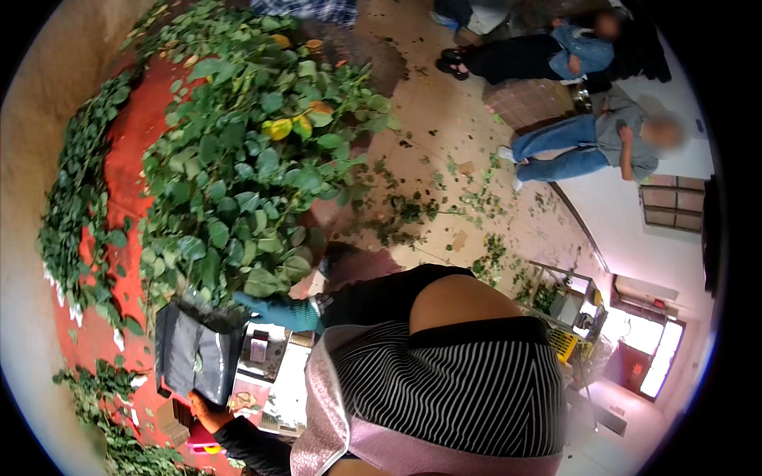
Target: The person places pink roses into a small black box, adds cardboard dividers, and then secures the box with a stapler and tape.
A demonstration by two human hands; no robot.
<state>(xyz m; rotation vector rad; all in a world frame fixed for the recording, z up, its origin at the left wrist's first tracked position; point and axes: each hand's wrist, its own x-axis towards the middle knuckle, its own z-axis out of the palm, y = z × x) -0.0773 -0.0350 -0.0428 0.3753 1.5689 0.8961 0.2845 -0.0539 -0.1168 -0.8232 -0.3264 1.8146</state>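
In the head view, a black container [196,354] with a shiny grey-black inside lies at the lower left, a leaf in it. My left hand [208,412], orange-toned, grips its near lower corner. My right hand [268,309], in a teal glove, is beside its upper right corner, at the lower edge of a big heap of leafy green stems [238,172]; its fingertips are partly among the leaves, so its grip is unclear. Black sleeves cover both my forearms. White trays or bins [286,381] with small items stand between the container and my pink apron.
A red work surface [134,149] holds more leafy stems [89,178] along its far side. A pink item [202,437] and a cardboard box [172,419] sit near my left hand. Cut leaves litter the floor [428,154]. Two people stand at the upper right beside a large box [527,104].
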